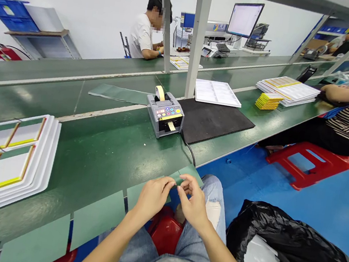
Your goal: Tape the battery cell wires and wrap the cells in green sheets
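My left hand (154,194) and my right hand (193,200) meet above my lap at the bench's front edge. Thumb and fingers of the left are pinched together, and the right's thumb and index finger come close to them. Whatever lies between the fingertips is too small to make out. Just behind the fingers is a green panel (191,174), partly covered by them. More green panels (98,220) run along the bench edge to the left, with narrow dark gaps between them. Farther back stands a grey tape dispenser (165,114), a short strip of tape sticking out of its front.
White trays (46,160) with yellow-edged pieces are stacked at left. A black mat (217,122) and a white tray (217,93) lie beyond the dispenser. A metal post (197,38) rises behind it. At right are a black bag (295,241), a red stool (315,163) and a seated person.
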`<state>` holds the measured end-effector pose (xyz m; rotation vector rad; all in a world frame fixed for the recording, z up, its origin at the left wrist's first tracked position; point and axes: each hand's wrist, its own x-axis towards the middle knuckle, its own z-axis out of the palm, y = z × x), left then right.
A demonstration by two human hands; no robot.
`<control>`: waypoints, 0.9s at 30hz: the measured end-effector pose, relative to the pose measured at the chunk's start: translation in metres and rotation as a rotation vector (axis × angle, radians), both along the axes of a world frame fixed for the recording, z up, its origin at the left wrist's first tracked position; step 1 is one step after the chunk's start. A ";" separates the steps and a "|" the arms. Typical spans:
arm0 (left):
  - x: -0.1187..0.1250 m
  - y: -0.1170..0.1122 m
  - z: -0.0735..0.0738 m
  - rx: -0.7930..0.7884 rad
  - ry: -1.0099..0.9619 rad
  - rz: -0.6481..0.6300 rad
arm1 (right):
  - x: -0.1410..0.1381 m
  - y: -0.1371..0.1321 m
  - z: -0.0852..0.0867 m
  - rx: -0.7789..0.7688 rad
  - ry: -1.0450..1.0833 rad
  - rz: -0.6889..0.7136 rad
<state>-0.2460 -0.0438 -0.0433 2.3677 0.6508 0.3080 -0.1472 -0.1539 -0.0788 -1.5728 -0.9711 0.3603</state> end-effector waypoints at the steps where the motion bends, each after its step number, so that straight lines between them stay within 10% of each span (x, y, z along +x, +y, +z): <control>1: 0.000 0.000 0.000 -0.010 0.002 0.004 | 0.000 0.000 -0.002 0.008 0.011 0.003; 18: 0.001 0.021 0.005 -0.222 -0.011 0.090 | -0.001 -0.067 -0.032 -0.069 -0.018 -0.119; 27: 0.008 0.034 0.017 -0.234 0.005 0.080 | -0.005 -0.004 -0.006 -0.362 -0.153 -0.065</control>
